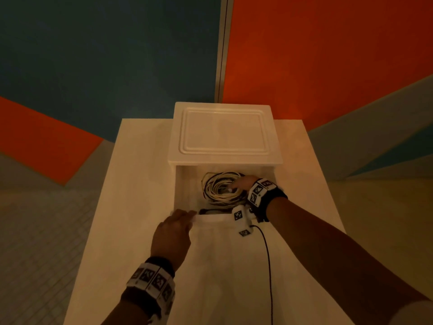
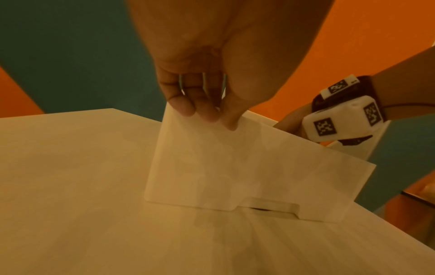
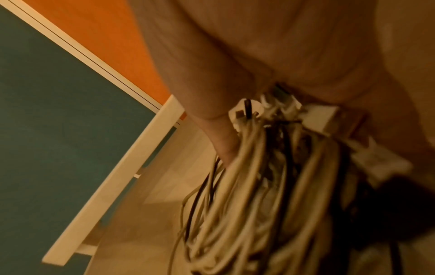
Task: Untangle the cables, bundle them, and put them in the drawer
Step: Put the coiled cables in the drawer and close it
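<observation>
A coiled bundle of white and black cables lies inside the open white drawer. My right hand reaches into the drawer and grips the right side of the coil. In the right wrist view the cable bundle hangs from my right hand, with white plugs packed against the palm. My left hand pinches the top edge of the drawer front at its left end. In the left wrist view my left hand has its fingertips curled over the drawer front.
The drawer belongs to a white unit at the back of a white table. A thin black wire runs from my right wrist camera across the table toward me. Orange and teal walls stand behind.
</observation>
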Demonstrator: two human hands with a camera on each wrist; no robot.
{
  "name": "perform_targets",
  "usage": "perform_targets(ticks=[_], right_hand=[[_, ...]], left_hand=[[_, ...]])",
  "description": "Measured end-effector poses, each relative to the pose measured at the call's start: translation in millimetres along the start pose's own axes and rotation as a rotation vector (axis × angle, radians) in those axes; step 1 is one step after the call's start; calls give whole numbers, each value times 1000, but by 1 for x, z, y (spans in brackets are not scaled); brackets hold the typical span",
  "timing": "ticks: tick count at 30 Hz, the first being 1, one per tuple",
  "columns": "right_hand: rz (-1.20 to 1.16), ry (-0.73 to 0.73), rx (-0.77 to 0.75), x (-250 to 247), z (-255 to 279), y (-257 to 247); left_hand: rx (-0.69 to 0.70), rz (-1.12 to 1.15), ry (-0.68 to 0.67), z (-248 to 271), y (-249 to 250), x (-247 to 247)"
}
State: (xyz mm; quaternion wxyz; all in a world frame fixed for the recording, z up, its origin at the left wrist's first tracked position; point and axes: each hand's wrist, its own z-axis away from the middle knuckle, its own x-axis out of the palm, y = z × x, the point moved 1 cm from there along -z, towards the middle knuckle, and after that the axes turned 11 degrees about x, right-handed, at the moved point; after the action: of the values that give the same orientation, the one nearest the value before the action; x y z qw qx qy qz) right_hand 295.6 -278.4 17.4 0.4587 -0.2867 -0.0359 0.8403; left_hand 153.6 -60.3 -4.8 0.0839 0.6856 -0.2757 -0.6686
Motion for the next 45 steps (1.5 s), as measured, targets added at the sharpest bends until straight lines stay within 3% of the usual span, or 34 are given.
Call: perform_targets(ticks=[10,15,17,19,21,23,26,32,36,41,45], right_hand=[[44,-42,-82,-21,33,8],[-447,136,-190,-21,62,43],[-532,-27,-186,-1,86,64],[-613,-257,-38,30,100,86],[-772,-389,105,54,93,104],[-1069,-389,152,71,79,109],[-1360,-307,100,79,69,98],[-1363,-221,181,87,56,77],[-1405,-201,193,85,48,63],[-1358,-246,197,74,42,39],[-1331,-240,166,58,35,23]], left_hand=[[21,-127,40,-5,-3,-3],[11,-160,49,-6,-9,-4],[-6,-127,43,-7,-10,-4],[-20,-84,50,-6,-11,-4],[-37,-25,83,-6,-10,-5],[-67,53,127,-6,-10,-7],[-63,128,174,-6,-11,-9],[57,127,140,12,-11,-9],[101,152,30,31,-7,-6],[24,126,-195,66,-21,13],[-22,122,-264,86,-33,21]])
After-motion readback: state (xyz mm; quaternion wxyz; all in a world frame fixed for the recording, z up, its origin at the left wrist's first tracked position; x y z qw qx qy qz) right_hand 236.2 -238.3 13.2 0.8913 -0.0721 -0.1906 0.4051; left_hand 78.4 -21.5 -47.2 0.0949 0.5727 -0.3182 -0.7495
